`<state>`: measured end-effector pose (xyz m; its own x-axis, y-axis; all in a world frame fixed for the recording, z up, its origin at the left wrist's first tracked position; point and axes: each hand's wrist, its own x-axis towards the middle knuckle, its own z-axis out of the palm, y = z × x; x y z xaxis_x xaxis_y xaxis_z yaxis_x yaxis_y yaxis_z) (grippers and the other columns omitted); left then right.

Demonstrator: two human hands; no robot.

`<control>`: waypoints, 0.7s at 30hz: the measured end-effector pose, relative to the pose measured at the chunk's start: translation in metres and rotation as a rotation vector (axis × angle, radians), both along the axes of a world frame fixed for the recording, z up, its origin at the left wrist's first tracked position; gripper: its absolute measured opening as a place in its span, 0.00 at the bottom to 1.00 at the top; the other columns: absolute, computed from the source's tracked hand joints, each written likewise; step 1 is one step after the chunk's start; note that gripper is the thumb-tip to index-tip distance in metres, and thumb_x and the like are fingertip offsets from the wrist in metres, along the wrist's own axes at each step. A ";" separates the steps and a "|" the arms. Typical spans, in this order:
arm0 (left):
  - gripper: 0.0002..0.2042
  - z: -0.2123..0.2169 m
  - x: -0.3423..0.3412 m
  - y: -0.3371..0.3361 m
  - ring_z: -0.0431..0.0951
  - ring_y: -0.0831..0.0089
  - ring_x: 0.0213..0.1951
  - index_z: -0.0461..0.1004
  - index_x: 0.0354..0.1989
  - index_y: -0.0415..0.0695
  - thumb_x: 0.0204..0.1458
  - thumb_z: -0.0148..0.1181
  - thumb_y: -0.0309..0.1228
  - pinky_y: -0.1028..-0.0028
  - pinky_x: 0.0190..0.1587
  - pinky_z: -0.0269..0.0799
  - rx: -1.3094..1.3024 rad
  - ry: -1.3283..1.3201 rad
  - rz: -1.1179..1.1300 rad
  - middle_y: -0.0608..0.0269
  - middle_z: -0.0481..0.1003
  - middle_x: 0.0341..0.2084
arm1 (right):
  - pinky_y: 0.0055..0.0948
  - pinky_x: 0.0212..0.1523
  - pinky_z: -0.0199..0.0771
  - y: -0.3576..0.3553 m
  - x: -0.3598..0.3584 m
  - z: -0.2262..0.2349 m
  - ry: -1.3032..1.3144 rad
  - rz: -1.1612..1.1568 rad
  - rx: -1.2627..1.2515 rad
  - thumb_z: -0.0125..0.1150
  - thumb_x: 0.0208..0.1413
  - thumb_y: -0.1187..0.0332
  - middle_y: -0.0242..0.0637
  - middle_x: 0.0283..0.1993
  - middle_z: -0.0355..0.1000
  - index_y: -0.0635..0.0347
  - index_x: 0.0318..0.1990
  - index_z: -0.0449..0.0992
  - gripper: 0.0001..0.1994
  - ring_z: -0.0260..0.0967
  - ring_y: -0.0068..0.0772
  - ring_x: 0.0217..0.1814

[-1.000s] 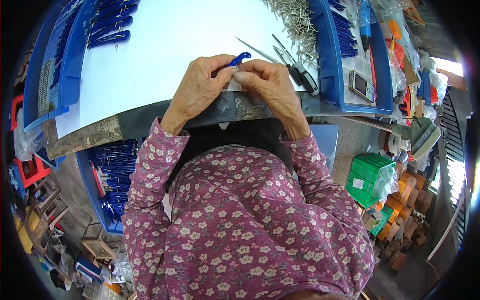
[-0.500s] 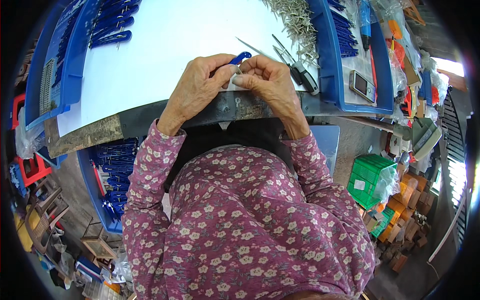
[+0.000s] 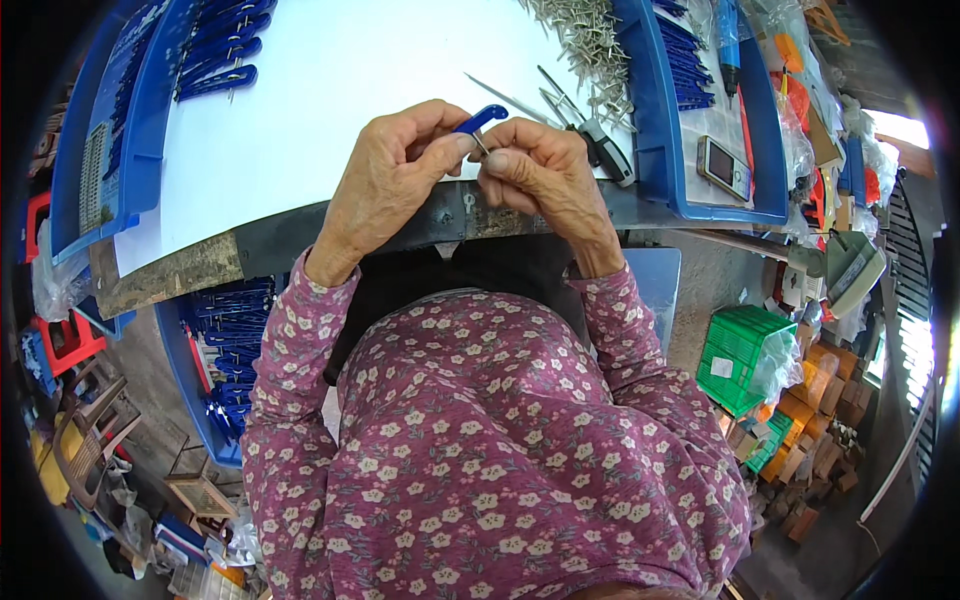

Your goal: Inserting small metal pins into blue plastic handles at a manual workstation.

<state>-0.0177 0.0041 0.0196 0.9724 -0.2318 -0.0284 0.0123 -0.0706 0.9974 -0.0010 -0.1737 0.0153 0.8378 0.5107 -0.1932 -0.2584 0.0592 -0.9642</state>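
Note:
My left hand (image 3: 392, 172) pinches a slim blue handle-shaped piece (image 3: 482, 119) between thumb and fingers. Its rounded end sticks out toward the right, while the rest is hidden in the hand. Close beside it, my right hand (image 3: 552, 172) has thumb and forefinger closed on a thin metal pin (image 3: 482, 147), which meets or nearly meets the blue piece; contact is hard to make out. Both hands are just above the near edge of a white-topped table (image 3: 330, 90). Several similar blue pieces (image 3: 222, 80) lie in a row at the far left.
Scissors or pliers with dark grips (image 3: 610, 155) lie right of my hands, below a heap of small metal pins (image 3: 592, 50). Blue trays (image 3: 148, 150) flank the work surface. The right one holds a phone (image 3: 724, 168). A blue bin (image 3: 205, 400) of blue pieces sits under the table.
My right hand has shifted slightly right and down, its fingers curling more. The blue piece has tilted a little and shows more of its length; the metal pin is plainer to see.

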 end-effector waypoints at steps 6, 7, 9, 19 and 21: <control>0.10 -0.004 -0.008 -0.012 0.66 0.83 0.18 0.73 0.34 0.36 0.50 0.52 0.30 0.81 0.20 0.61 0.136 -0.179 0.105 0.63 0.71 0.16 | 0.11 0.15 0.51 -0.002 -0.005 -0.011 -0.028 -0.074 0.084 0.59 0.48 0.70 0.27 0.17 0.65 0.65 0.31 0.72 0.07 0.56 0.12 0.16; 0.10 -0.004 -0.008 -0.011 0.66 0.83 0.18 0.73 0.34 0.36 0.50 0.52 0.30 0.81 0.20 0.61 0.136 -0.175 0.104 0.63 0.71 0.16 | 0.11 0.15 0.51 -0.002 -0.005 -0.012 -0.025 -0.075 0.083 0.59 0.48 0.70 0.27 0.17 0.65 0.65 0.31 0.72 0.07 0.56 0.12 0.16; 0.10 -0.003 -0.009 -0.010 0.69 0.84 0.22 0.73 0.38 0.37 0.52 0.51 0.29 0.86 0.23 0.63 0.229 -0.124 0.043 0.68 0.71 0.20 | 0.12 0.15 0.52 -0.001 -0.008 -0.012 -0.111 -0.119 -0.024 0.59 0.47 0.72 0.26 0.16 0.63 0.66 0.31 0.71 0.07 0.57 0.12 0.16; 0.09 -0.017 -0.005 -0.015 0.64 0.84 0.16 0.74 0.31 0.37 0.50 0.53 0.31 0.82 0.18 0.57 0.063 -0.138 0.074 0.68 0.68 0.14 | 0.13 0.15 0.54 0.008 -0.015 -0.023 -1.026 -0.285 -0.561 0.60 0.45 0.75 0.31 0.14 0.65 0.66 0.32 0.68 0.08 0.57 0.10 0.15; 0.09 -0.015 -0.005 -0.012 0.63 0.86 0.17 0.74 0.31 0.38 0.50 0.54 0.32 0.84 0.19 0.57 0.019 -0.037 0.039 0.71 0.67 0.14 | 0.13 0.14 0.53 0.007 -0.017 -0.020 -0.790 -0.222 -0.468 0.60 0.44 0.77 0.31 0.15 0.66 0.66 0.34 0.68 0.09 0.57 0.11 0.14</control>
<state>-0.0227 -0.0075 0.0046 0.9811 -0.1935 0.0034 -0.0211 -0.0895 0.9958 -0.0185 -0.1668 -0.0045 0.8826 0.3383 0.3264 0.4503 -0.4091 -0.7937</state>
